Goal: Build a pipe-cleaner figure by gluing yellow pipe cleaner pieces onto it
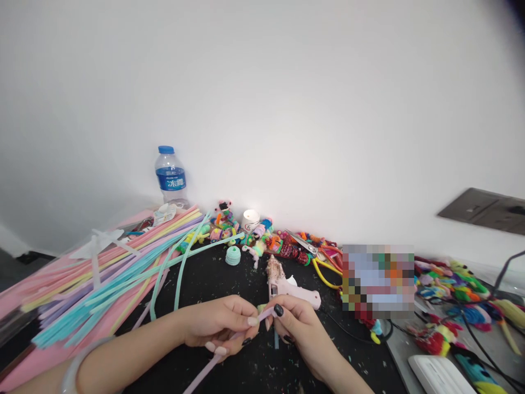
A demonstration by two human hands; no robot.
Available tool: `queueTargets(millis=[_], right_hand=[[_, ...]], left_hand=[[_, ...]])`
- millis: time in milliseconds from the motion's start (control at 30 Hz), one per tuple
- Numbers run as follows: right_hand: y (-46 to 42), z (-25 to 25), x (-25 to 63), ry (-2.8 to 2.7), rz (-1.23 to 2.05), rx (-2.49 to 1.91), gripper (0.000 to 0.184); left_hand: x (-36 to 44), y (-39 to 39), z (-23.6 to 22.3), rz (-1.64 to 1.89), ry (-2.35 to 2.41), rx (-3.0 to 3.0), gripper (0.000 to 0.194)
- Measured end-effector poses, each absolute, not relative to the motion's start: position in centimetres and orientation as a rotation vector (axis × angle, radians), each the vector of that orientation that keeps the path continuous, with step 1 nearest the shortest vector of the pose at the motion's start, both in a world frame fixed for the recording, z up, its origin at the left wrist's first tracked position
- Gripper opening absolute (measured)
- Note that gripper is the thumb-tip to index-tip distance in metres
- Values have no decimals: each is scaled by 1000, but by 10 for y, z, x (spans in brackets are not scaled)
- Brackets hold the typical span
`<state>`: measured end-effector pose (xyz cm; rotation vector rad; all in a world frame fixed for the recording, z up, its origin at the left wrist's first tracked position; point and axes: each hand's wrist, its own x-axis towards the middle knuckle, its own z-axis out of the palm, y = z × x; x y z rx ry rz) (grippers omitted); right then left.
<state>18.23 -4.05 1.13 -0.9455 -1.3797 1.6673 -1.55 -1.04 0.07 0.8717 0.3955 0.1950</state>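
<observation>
A pale lilac pipe cleaner (204,373) runs up from the lower edge into my left hand (227,327), whose thumb and fingers pinch it. Its upper end is pinched between the thumb and fingers of my right hand (297,328), close beside the left fingertips. Just behind my right hand lies a pale pink glue gun (301,293) with a stained nozzle. A small mint-green coiled piece (233,255) sits on the black tabletop (197,284) beyond my hands.
Bundles of pastel pipe cleaners (118,279) cover the left side. A water bottle (171,175) stands by the wall. Behind are a paper cup (251,220), small fuzzy figures (223,219) and yellow-handled scissors (327,273). Cables and a white device (438,375) lie right.
</observation>
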Motion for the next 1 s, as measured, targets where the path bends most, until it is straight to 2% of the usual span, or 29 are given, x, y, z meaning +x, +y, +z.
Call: queueTargets(millis=[1000], right_hand=[[-43, 9, 179, -1426, 1551, -1059, 34]], left_hand=[[-13, -12, 8, 145, 454, 924, 26]])
